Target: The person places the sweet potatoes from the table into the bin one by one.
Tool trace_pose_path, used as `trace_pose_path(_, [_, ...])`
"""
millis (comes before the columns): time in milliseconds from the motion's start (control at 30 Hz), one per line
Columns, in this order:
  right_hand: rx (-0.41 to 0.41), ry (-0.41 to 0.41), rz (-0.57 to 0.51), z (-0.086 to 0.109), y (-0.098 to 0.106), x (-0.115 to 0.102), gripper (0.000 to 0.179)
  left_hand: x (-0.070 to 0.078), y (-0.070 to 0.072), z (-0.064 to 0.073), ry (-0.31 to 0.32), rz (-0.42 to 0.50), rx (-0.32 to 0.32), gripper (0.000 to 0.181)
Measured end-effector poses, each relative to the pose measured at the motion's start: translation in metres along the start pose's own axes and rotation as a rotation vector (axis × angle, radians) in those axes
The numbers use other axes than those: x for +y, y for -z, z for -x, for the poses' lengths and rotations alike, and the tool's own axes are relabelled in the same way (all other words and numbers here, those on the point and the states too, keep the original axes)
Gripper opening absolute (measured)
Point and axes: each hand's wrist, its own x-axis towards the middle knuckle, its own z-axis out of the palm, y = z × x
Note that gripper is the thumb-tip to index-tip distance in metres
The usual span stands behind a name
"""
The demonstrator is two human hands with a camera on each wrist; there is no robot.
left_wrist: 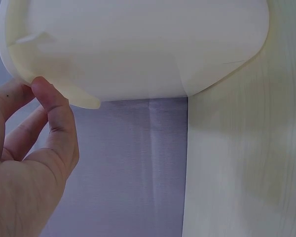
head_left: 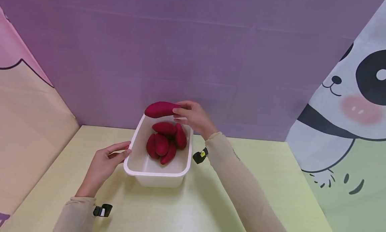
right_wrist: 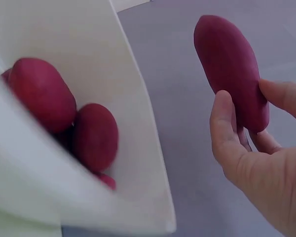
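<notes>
A white plastic bin [head_left: 158, 180] stands on the table, with several dark red sweet potatoes [head_left: 162, 145] heaped inside it. Above its far rim my right hand [head_left: 194, 117] holds another sweet potato [head_left: 159, 110] by one end, between thumb and fingers. The right wrist view shows that sweet potato [right_wrist: 226, 64] clear of the bin's wall, against the purple backdrop. At the bin's left side my left hand [head_left: 105, 161] pinches the rim. In the left wrist view the thumb and a finger of my left hand [left_wrist: 37, 143] meet at the bin's edge.
A pale wood-grain table [head_left: 256, 188] carries the bin. Close behind rises a purple cloth backdrop [head_left: 193, 57]. Printed cloth walls flank it, with a panda picture [head_left: 340, 124] on the right. Each wrist wears a small black camera [head_left: 200, 156].
</notes>
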Motion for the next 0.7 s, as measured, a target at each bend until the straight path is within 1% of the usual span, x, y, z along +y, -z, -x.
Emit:
trace_pose_path(100, [0.02, -0.019, -0.042, -0.008, -0.009, 0.004, 0.033, -0.001, -0.002, -0.001, -0.008, 0.002, -0.001, 0.05])
trace_pose_path(233, [0.05, -0.061, -0.046, -0.013, -0.015, 0.009, 0.034, -0.001, -0.005, -0.002, -0.01, 0.013, -0.005, 0.05])
trace_pose_path(400, [0.086, -0.094, -0.018, -0.014, -0.015, 0.012, 0.034, -0.001, -0.006, -0.003, -0.01, 0.005, -0.012, 0.05])
trace_pose_path(500, [0.088, -0.094, 0.007, -0.015, -0.016, 0.012, 0.034, -0.001, -0.006, -0.003, -0.009, -0.006, -0.01, 0.05])
trace_pose_path(700, [0.086, -0.08, 0.104, -0.013, -0.017, 0.01, 0.036, 0.0, -0.006, -0.004, -0.006, 0.001, -0.012, 0.05])
